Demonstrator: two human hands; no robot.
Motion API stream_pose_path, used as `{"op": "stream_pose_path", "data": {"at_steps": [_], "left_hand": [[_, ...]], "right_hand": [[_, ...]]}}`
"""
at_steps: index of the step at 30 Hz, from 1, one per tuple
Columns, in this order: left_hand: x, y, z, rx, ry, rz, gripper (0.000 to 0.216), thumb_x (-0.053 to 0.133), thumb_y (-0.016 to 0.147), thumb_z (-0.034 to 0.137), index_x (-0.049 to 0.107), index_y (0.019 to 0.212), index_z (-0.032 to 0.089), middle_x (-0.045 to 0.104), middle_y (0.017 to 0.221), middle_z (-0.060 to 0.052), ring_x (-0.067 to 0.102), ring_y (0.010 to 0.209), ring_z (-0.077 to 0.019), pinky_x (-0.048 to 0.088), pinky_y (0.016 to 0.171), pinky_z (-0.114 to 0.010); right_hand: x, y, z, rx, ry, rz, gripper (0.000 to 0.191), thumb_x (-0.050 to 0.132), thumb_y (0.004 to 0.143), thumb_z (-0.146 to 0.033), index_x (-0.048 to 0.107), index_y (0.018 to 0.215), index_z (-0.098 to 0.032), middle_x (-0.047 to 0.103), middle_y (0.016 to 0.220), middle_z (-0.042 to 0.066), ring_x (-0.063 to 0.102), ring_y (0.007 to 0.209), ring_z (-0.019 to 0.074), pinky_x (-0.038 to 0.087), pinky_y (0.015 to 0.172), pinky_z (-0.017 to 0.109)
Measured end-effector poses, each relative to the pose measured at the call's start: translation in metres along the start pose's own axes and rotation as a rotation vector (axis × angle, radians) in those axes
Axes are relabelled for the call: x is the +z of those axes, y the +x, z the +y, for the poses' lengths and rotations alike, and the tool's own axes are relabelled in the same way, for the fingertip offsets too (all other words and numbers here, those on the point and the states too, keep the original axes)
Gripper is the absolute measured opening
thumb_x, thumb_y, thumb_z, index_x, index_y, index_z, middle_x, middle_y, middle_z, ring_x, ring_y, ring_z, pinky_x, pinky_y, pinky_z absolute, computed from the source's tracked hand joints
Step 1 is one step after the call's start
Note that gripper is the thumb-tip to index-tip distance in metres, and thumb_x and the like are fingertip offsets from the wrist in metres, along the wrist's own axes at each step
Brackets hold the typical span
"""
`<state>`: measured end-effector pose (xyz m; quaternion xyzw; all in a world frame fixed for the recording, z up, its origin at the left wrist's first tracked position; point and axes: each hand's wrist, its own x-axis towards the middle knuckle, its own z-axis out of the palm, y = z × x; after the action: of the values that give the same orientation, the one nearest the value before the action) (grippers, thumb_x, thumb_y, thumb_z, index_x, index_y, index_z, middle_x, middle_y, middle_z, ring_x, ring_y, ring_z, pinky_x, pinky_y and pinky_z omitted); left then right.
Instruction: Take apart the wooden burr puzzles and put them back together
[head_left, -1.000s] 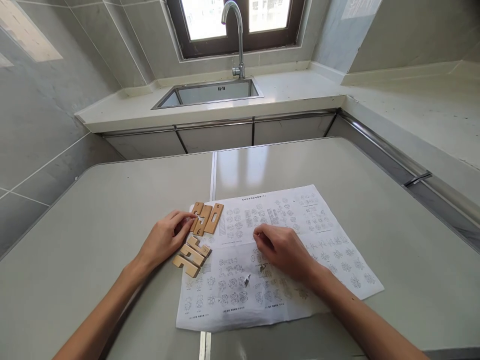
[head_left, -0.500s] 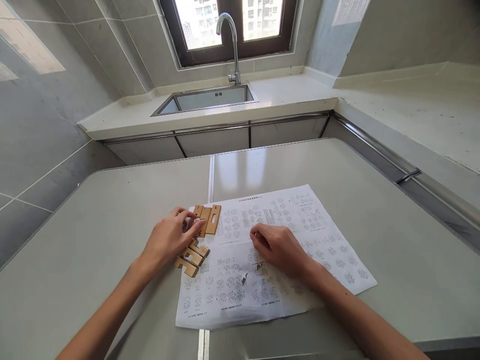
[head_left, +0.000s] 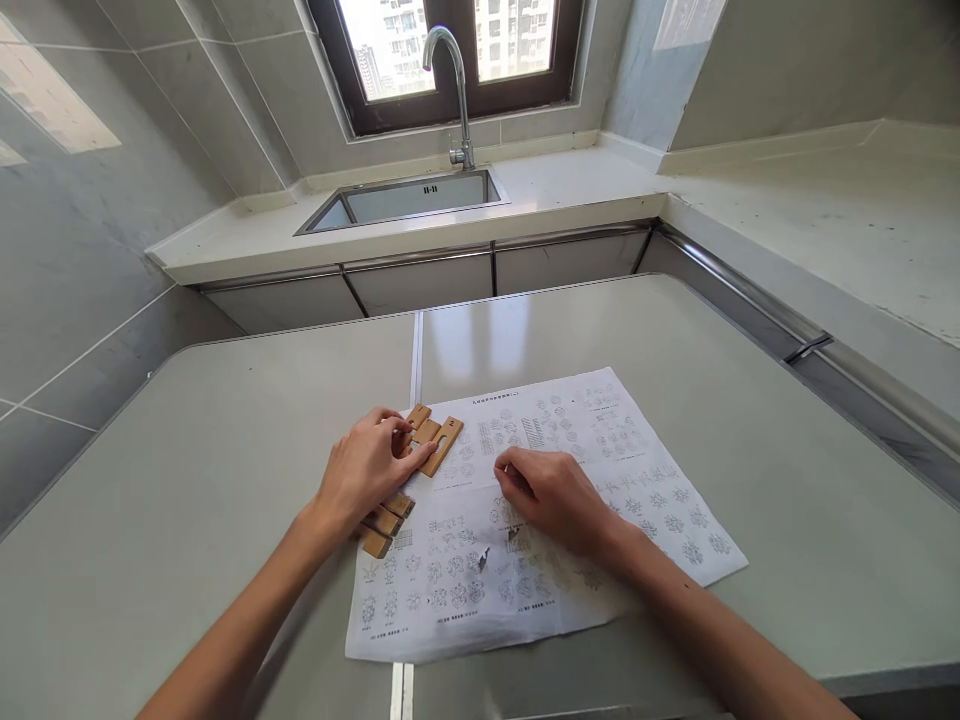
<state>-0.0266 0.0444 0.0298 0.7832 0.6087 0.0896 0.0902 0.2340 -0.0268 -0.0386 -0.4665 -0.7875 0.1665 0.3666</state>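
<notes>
On the desk [head_left: 225, 440] lies a big paper sheet [head_left: 600, 470] full of small drawings. At its left edge sit some flat wooden pieces [head_left: 435, 445], a few near the top corner and a few more [head_left: 382, 525] lower down. The left hand [head_left: 367, 470] lies flat on top of the wooden pieces, fingers stretched out, touching them but not gripping any. The right hand [head_left: 555, 495] rests on the paper with fingers curled in loosely, holding nothing. Far behind are a sink [head_left: 405, 200] and tap [head_left: 450, 80].
</notes>
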Motion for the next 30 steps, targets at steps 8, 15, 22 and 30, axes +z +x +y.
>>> {"op": "stream_pose_path", "data": {"at_steps": [8, 15, 22, 30], "left_hand": [[0.014, -0.013, 0.037, 0.153, -0.087, -0.053, 0.036, 0.067, 0.093, 0.057, 0.074, 0.097, 0.023, 0.073, 0.123, -0.009, 0.073, 0.097, -0.0294, 0.056, 0.077, -0.041], [0.01, -0.042, 0.023, 0.281, -0.194, 0.015, 0.043, 0.064, 0.098, 0.059, 0.064, 0.128, 0.028, 0.07, 0.132, -0.01, 0.065, 0.122, -0.0343, 0.054, 0.103, -0.052], [0.016, -0.083, -0.028, 0.239, -0.084, 0.145, 0.063, 0.07, 0.093, 0.062, 0.05, 0.145, 0.032, 0.05, 0.158, -0.014, 0.048, 0.144, -0.041, 0.044, 0.115, -0.063], [0.033, -0.088, -0.033, 0.243, -0.111, 0.149, 0.043, 0.063, 0.102, 0.051, 0.054, 0.139, 0.03, 0.054, 0.156, -0.011, 0.043, 0.153, -0.0367, 0.043, 0.122, -0.059]], "right_hand": [[-0.001, 0.001, -0.002, 0.024, 0.01, 0.047, 0.017, 0.053, 0.104, -0.018, 0.061, 0.09, -0.021, 0.066, 0.07, -0.002, 0.056, 0.057, 0.0126, 0.039, 0.059, 0.027], [-0.004, 0.002, -0.001, 0.057, 0.035, 0.139, 0.016, 0.054, 0.104, -0.017, 0.062, 0.09, -0.021, 0.066, 0.074, -0.001, 0.06, 0.063, 0.0143, 0.044, 0.06, 0.028], [-0.005, 0.003, -0.006, -0.113, 0.03, 0.05, 0.036, 0.069, 0.098, -0.024, 0.063, 0.133, -0.021, 0.065, 0.14, 0.015, 0.059, 0.131, 0.0316, 0.052, 0.11, 0.05], [0.001, -0.001, -0.004, -0.227, -0.043, -0.205, 0.052, 0.072, 0.098, -0.038, 0.06, 0.148, -0.027, 0.046, 0.168, 0.01, 0.032, 0.159, 0.036, 0.036, 0.125, 0.062]]}}
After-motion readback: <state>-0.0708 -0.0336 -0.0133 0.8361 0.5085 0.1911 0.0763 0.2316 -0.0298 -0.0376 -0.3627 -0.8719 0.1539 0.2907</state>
